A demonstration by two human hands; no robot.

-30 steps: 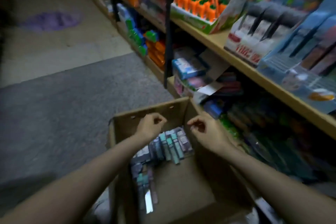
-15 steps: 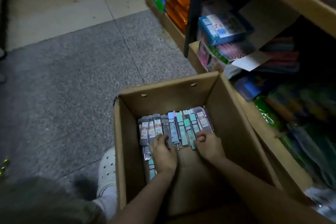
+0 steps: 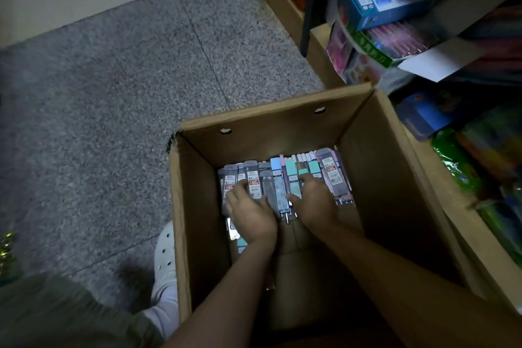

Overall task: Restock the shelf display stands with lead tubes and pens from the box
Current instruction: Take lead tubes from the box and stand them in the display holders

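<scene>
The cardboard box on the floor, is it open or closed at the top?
Open. The cardboard box has no flap over its top, and both hands reach down inside to the lead tubes at its bottom.

Brown cardboard box (image 3: pixel 285 121), grey and teal lead tubes (image 3: pixel 292 178), speckled grey floor (image 3: pixel 127 87), white shoe (image 3: pixel 165 268)

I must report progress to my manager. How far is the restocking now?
Early stage. Done: nothing visibly restocked. In hand: the left hand and right hand reach into the cardboard box and rest on the row of lead tubes and pens. Left: lifting them out and filling the stands, which are out of view.
</scene>
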